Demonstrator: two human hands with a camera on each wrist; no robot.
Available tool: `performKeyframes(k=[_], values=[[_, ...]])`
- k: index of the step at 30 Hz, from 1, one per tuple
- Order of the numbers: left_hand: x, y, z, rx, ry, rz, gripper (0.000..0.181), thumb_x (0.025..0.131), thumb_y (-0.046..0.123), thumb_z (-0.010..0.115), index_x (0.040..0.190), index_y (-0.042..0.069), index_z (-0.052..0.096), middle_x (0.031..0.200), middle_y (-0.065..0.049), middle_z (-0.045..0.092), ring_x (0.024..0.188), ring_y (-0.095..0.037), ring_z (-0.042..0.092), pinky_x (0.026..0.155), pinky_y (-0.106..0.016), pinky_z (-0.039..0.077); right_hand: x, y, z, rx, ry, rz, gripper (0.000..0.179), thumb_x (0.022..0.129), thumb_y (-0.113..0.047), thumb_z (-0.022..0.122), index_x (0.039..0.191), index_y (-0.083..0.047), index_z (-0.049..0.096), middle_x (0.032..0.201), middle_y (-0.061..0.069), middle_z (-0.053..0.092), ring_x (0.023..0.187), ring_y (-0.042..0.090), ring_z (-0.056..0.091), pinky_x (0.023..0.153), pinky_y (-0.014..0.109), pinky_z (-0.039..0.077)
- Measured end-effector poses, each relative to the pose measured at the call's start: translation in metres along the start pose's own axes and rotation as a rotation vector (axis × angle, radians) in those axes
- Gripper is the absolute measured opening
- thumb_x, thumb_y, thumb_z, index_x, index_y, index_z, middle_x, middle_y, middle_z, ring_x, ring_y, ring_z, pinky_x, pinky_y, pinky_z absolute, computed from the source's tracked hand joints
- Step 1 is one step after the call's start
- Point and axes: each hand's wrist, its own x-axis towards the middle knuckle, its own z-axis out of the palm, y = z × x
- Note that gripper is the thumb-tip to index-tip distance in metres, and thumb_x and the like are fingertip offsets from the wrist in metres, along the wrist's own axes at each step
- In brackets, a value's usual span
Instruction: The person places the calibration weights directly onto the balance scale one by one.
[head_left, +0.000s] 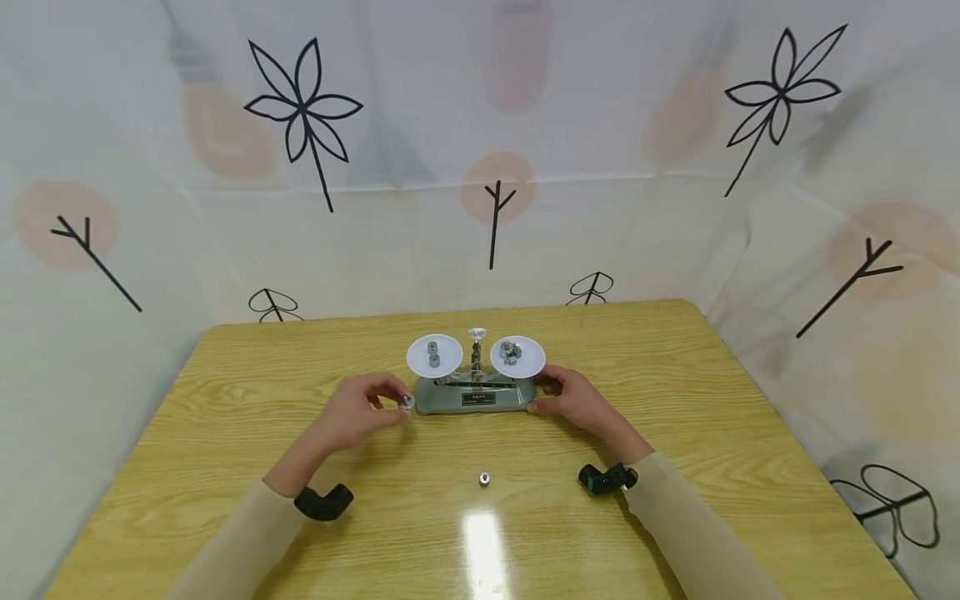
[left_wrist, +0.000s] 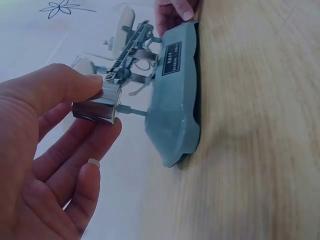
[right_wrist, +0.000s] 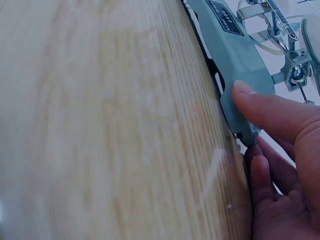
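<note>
A green-grey balance scale (head_left: 450,398) with two white pans stands at the middle of the table. Between thumb and fingertips, my left hand (head_left: 356,410) pinches a shiny metal weight (left_wrist: 97,103) just off the scale's left end. My right hand (head_left: 576,400) grips the right end of the base, with the thumb on its front face and the fingers behind, partly hidden. Two weights (head_left: 433,361) stand in the left pan (head_left: 452,350). In the right pan (head_left: 535,357) several small weights (head_left: 511,352) lie bunched together.
Another small metal weight (head_left: 484,479) stands on the wooden table (head_left: 420,517) in front of the scale, near a bright reflection. Patterned white cloth (head_left: 405,233) hangs behind the table and along both sides. Black bands with camera mounts sit on both wrists.
</note>
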Motion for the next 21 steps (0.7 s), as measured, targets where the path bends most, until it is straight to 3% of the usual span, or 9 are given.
performKeyframes(k=[10, 21], values=[[0.009, 0.009, -0.017, 0.024, 0.024, 0.021, 0.018, 0.084, 0.010, 0.080, 0.098, 0.016, 0.071, 0.092, 0.006, 0.071, 0.090, -0.019, 0.069, 0.068, -0.031, 0.047, 0.000, 0.000, 0.000, -0.004, -0.001, -0.002, 0.055, 0.083, -0.002, 0.079, 0.133, 0.006, 0.057, 0.130, 0.023, 0.059, 0.118, 0.037, 0.055, 0.103, 0.052, 0.042], [0.023, 0.015, -0.027, 0.063, 0.036, 0.047, 0.017, 0.084, 0.012, 0.080, 0.098, 0.014, 0.071, 0.093, 0.004, 0.071, 0.090, -0.023, 0.068, 0.067, -0.031, 0.046, 0.003, 0.005, 0.001, -0.029, 0.007, -0.003, 0.053, 0.084, -0.003, 0.078, 0.132, 0.007, 0.057, 0.130, 0.024, 0.059, 0.118, 0.038, 0.055, 0.102, 0.052, 0.043]])
